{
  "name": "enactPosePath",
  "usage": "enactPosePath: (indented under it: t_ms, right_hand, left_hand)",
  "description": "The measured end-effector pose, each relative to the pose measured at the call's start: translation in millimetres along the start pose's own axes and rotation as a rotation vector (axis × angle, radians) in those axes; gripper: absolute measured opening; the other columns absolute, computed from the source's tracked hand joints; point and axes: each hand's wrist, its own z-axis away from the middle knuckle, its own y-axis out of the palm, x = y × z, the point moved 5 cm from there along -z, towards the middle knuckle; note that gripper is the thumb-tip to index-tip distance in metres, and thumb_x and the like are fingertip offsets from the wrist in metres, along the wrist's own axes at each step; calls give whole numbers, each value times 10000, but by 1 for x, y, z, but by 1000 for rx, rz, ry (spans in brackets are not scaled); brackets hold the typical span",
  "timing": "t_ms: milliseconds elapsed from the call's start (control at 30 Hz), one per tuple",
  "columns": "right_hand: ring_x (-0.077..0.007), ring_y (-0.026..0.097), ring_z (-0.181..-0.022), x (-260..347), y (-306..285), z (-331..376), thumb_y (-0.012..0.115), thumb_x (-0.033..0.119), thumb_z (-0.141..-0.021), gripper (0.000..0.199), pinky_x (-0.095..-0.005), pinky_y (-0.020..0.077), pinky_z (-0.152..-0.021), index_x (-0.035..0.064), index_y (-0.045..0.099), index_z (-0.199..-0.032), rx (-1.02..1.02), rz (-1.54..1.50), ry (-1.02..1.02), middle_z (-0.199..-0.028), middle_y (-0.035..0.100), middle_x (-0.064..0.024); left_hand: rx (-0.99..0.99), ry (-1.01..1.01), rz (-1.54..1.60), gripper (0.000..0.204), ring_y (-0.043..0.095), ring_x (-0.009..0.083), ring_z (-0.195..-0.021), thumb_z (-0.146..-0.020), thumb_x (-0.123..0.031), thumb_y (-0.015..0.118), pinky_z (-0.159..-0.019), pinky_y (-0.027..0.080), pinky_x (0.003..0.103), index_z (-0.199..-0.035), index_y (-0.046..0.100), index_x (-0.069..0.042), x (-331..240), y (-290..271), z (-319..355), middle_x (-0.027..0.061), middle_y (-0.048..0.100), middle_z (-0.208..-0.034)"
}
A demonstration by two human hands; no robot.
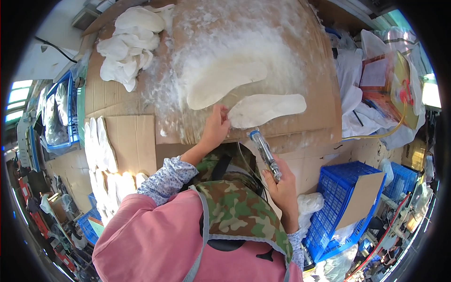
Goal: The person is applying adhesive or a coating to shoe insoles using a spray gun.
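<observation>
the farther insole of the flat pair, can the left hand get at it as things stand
Probably yes: the left hand is close to the near edge of the farther insole, and nothing solid appears between them.

Left hand is roughly mid-frame, fingertips right by a white insole-shaped piece at 2 o'clock. Another white piece lies at 12, loose fluff just past it. Right hand, about 4 o'clock, grips a silver tool. Messy white pile around 10:30, blue crate at 4.
</observation>
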Motion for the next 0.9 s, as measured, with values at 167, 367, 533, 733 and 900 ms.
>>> enactPosePath:
  t_ms: [167, 367, 533, 733, 900]
  right_hand:
    - [-363, 593, -973, -3, 4, -3, 626, 113, -855, 387, -386, 472, -836, 13, 515, -1212, 23, -12, 47, -1104, 597, -188]
    - [-373, 594, -981, 0, 12, -7, 624, 110, -846, 395, -395, 472, -831, 20, 508, -1212, 26, 21, 2, -1099, 596, -196]
    - [-379, 596, -973, -8, 18, -7, 622, 114, -841, 406, -400, 472, -829, 26, 496, -1216, 84, -2, 84, -1093, 597, -203]
    - [-380, 586, -985, 4, 17, -14, 612, 99, -845, 404, -398, 467, -839, 21, 492, -1223, 100, 16, 52, -1100, 589, -212]
    - [-358, 590, -982, -1, 9, -11, 605, 95, -858, 389, -378, 460, -858, 21, 510, -1228, 45, -31, 73, -1101, 595, -193]
  left_hand:
    - [-44, 152, -151, 360, 563, 177, -657, -821, 20, 551, -597, 454, 303, -1154, 416, -8, 2, -1, 0, 98, 538, -796]
    - [-56, 136, -136, 362, 540, 192, -658, -810, 29, 553, -610, 440, 320, -1149, 436, -23, 4, 0, -2, 95, 533, -769]
    - [-67, 161, -180, 371, 534, 195, -658, -809, 29, 558, -606, 435, 325, -1153, 430, -28, 8, 1, -2, 93, 529, -762]
    - [-73, 173, -188, 373, 532, 227, -664, -817, 19, 558, -616, 437, 341, -1160, 422, -30, 9, -1, -3, 103, 515, -768]
    - [-108, 246, -451, 315, 554, 316, -757, -843, -50, 550, -669, 445, 398, -1142, 451, -36, -37, -20, 5, 130, 531, -863]
